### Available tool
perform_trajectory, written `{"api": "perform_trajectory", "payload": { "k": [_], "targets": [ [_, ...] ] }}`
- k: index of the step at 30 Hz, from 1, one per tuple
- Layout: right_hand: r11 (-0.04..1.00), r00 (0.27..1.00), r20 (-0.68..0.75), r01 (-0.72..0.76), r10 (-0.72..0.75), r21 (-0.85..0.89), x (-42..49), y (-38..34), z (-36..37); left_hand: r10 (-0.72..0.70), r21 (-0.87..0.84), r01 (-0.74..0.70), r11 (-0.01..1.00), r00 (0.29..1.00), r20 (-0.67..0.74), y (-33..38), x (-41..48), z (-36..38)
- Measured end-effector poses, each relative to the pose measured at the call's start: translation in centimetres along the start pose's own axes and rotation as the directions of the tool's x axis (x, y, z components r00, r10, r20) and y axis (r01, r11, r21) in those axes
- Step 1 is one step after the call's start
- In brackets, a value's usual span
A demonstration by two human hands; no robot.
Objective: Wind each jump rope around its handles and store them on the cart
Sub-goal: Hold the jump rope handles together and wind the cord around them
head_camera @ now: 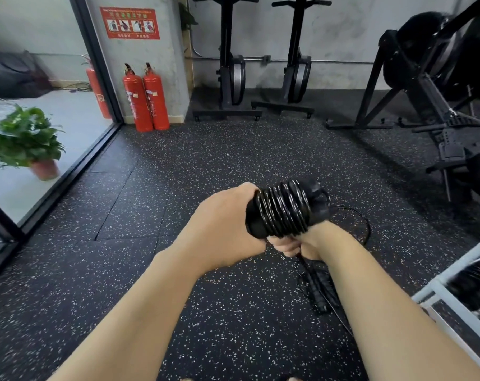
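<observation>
The left hand [222,224] grips one end of the coiled jump rope [282,210], fingers closed round its handles. Just beneath, the right hand [293,244] is curled tight on the loose strand. A second rope [320,287] lies on the floor below it.

We count two grips, the left grip [222,226] and the right grip [295,244]. We count two jump ropes: one wound jump rope [281,211] and one loose jump rope [320,294] on the floor, its handles too blurred to number. We find three red fire extinguishers: a near extinguisher [137,103] and its neighbour extinguisher [156,100] side by side, and a third extinguisher [97,89] beyond the glass. We see two upright rowers, the left rower [232,70] and the right rower [296,67]. We count one potted plant [24,138], one red sign [130,23] bearing four pictures, and one cart [439,292].
</observation>
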State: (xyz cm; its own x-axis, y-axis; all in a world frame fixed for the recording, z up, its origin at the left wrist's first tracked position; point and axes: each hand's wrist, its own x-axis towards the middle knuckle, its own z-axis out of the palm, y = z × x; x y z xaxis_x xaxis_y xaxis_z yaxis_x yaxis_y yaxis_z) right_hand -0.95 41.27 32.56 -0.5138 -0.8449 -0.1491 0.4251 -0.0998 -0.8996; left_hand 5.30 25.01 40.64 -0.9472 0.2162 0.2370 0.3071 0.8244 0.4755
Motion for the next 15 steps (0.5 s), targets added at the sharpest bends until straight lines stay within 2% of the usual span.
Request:
{"api": "perform_trajectory", "payload": {
  "k": [1, 2, 3, 4, 6, 8, 10, 12, 15],
  "targets": [
    [0.964, 0.967, -0.178, -0.214, 0.185, -0.16, 0.8, -0.8, 1.5, -0.054, -0.051, 0.054, 0.997, 0.999, -0.002, 0.0, -0.1, 0.0],
    [0.951, 0.924, -0.326, -0.263, 0.199, -0.163, 0.3, -1.4, 1.0, -0.093, -0.096, 0.092, 0.991, 0.996, -0.004, 0.0, 0.0, 0.1],
    [0.928, 0.886, -0.437, -0.283, 0.156, -0.242, 0.0, -2.1, 1.9, -0.12, -0.132, 0.118, 0.984, 0.993, -0.005, -0.1, 0.0, 0.3],
    [0.88, 0.842, -0.501, -0.378, 0.198, -0.288, -0.2, -2.7, 2.9, -0.145, -0.158, 0.142, 0.977, 0.989, -0.007, -0.4, 0.0, 0.5],
    [0.839, 0.797, -0.574, -0.435, 0.189, -0.327, 1.1, -2.7, 3.7, -0.204, -0.204, 0.194, 0.96, 0.979, -0.027, -1.1, 0.1, 1.0],
    [0.875, 0.753, -0.647, -0.389, 0.121, -0.289, 1.8, -3.1, 4.3, -0.28, -0.244, 0.258, 0.935, 0.958, -0.06, -1.9, 0.3, 1.1],
    [0.876, 0.769, -0.639, -0.32, 0.018, -0.36, 1.6, -2.8, 4.8, -0.361, -0.253, 0.33, 0.909, 0.928, -0.086, -2.5, 0.6, 0.7],
    [0.852, 0.762, -0.648, -0.322, -0.025, -0.412, 1.3, -2.7, 5.2, -0.43, -0.273, 0.397, 0.876, 0.9, -0.07, -3.2, 0.8, 0.3],
    [0.776, 0.754, -0.655, -0.388, -0.042, -0.497, 1.2, -2.7, 5.5, -0.46, -0.428, 0.433, 0.793, 0.887, 0.045, -3.8, 0.8, 0.1]
  ]
}}
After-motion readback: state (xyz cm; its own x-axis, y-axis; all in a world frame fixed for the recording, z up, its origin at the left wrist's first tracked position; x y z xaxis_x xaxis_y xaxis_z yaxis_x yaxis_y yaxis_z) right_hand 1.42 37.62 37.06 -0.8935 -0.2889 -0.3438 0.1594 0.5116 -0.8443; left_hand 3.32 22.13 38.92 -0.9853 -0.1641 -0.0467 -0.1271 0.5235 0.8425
